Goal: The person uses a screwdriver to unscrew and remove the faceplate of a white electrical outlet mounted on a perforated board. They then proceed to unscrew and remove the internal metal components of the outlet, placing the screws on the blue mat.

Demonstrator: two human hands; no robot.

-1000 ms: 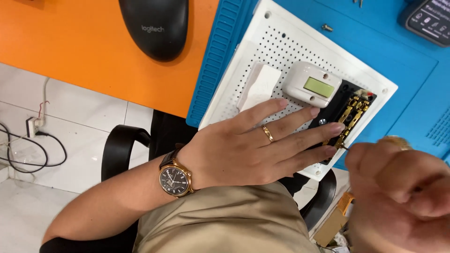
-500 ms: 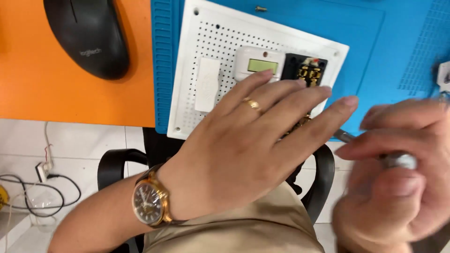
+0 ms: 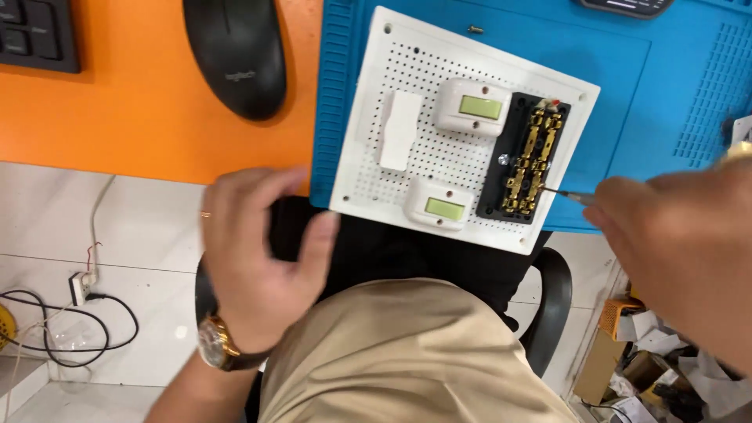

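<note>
A white perforated board (image 3: 407, 74) lies on a blue mat (image 3: 627, 86). It carries a white rocker switch (image 3: 398, 130), two white modules with green displays (image 3: 472, 106) (image 3: 439, 204), and a black terminal block with brass contacts (image 3: 527, 159). My right hand (image 3: 681, 251) grips a thin screwdriver (image 3: 565, 193) whose tip touches the terminal block's right side. My left hand (image 3: 254, 254), wearing a ring and a wristwatch, hovers off the board near the desk edge, fingers loosely curled and holding nothing.
A black computer mouse (image 3: 235, 55) rests on the orange desk (image 3: 117, 117), a keyboard corner (image 3: 35, 35) at top left. A small screw (image 3: 475, 30) lies on the mat. Cables and a wall socket (image 3: 78, 290) are on the floor at left, boxes at lower right.
My left hand has lifted off the board and pulled back to the left, uncovering both display modules. The screwdriver tip has come up against the terminal block.
</note>
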